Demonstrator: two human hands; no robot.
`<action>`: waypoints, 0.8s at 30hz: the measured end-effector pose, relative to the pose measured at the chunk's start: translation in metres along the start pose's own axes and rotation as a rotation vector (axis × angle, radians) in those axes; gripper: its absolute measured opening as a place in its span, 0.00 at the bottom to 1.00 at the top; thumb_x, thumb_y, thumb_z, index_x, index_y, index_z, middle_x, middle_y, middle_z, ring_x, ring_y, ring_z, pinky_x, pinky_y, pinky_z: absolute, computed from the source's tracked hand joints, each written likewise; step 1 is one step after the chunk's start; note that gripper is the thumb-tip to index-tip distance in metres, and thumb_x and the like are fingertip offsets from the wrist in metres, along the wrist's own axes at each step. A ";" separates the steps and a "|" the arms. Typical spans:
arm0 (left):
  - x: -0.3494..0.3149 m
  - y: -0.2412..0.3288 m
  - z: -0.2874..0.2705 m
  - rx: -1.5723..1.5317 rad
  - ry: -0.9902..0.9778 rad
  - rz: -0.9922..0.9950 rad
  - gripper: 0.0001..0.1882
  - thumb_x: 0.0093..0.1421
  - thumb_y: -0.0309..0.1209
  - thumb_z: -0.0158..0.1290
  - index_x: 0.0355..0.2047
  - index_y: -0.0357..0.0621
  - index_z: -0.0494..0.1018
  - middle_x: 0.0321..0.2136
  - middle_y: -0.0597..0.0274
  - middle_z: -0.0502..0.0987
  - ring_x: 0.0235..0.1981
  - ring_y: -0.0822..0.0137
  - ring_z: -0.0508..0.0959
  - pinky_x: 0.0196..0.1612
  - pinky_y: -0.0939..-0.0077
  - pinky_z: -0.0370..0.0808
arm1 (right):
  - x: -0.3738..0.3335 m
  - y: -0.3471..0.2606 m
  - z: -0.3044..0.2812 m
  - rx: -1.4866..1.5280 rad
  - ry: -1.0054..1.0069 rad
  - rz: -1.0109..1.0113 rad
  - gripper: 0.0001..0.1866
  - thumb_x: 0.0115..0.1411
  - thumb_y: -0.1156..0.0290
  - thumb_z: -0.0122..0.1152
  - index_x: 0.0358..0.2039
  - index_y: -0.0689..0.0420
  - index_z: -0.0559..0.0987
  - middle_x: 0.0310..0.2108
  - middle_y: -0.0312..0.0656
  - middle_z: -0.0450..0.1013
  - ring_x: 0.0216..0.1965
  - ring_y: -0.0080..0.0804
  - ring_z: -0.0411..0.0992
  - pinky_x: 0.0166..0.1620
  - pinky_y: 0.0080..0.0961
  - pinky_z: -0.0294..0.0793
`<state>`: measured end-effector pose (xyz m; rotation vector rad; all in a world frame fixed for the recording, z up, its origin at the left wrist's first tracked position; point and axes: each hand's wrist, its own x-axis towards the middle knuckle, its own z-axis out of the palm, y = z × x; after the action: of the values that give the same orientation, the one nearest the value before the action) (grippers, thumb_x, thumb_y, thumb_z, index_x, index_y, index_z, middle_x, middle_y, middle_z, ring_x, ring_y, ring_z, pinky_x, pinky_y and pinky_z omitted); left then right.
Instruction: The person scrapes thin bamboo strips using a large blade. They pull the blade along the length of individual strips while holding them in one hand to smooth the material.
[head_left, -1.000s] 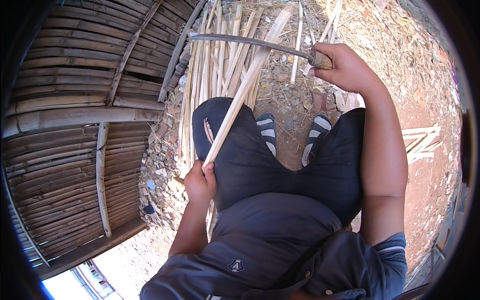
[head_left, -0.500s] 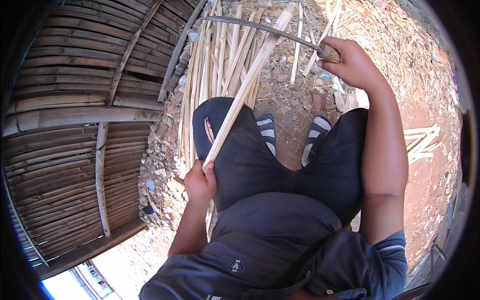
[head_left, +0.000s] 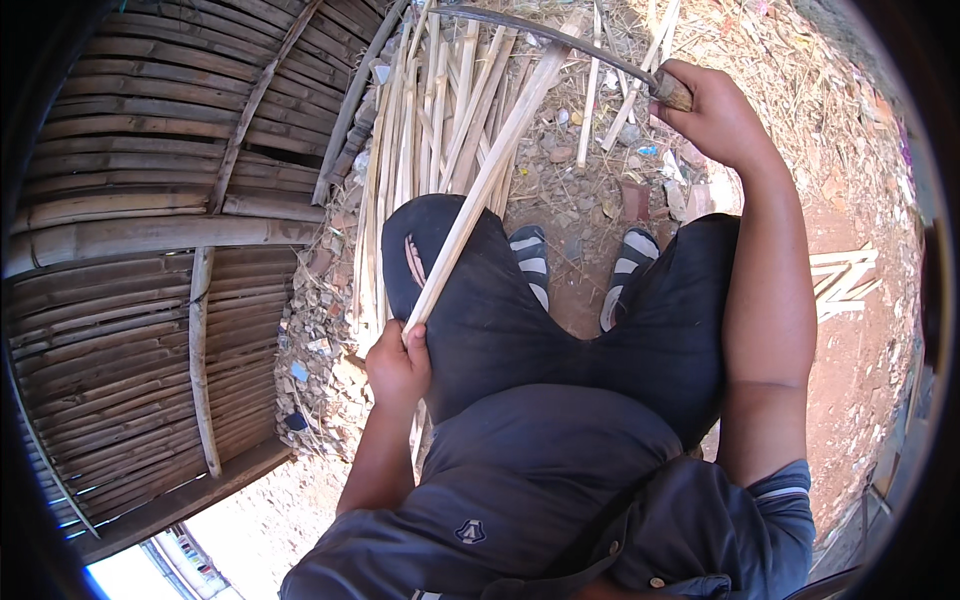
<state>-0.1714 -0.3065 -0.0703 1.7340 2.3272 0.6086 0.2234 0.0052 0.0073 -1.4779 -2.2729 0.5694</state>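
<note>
Lower centre, nearest: dark shirt (head_left: 560,430) with buttons at bottom right of centre. On its chest, a small shield-shaped badge (head_left: 470,531), dark with pale outline and one pale angular device inside. At lower right, pale stripe (head_left: 785,492) round the sleeve edge.

Mid-frame: black trousers (head_left: 640,370), slit open over the knee at left of centre.

Hands well apart. Left hand (head_left: 397,362), left of centre, clamped round the lower end of a pale split stick (head_left: 495,178), thumb along it. Stick slanting up across the knee to top centre, upper end under the line of a curved blade (head_left: 560,37); contact between them impossible to tell. Right hand (head_left: 715,118), upper right of centre, clamped round the blade's short wooden handle (head_left: 673,92), blade reaching left along the top edge.

Between the knees, striped socks (head_left: 535,270) on rubble-strewn ground. Beyond, upper left of centre, a long pile of similar split sticks (head_left: 400,180). Near the right edge, shorter pale sticks (head_left: 845,275) on reddish earth. Upper centre-right, bright blue scrap (head_left: 648,151) amid straw, markings too small to read. Left side, slatted bamboo wall (head_left: 130,180).
</note>
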 end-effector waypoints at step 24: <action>-0.001 -0.004 0.002 0.040 -0.050 -0.075 0.20 0.70 0.44 0.54 0.34 0.36 0.75 0.20 0.41 0.77 0.24 0.36 0.79 0.30 0.47 0.74 | -0.011 -0.045 0.020 -0.114 -0.112 -0.234 0.12 0.55 0.68 0.70 0.39 0.54 0.81 0.33 0.49 0.80 0.40 0.55 0.80 0.42 0.50 0.78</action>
<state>-0.1743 -0.3078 -0.0739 1.6507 2.3736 0.5034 0.1823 -0.0241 0.0126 -1.2321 -2.5582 0.4706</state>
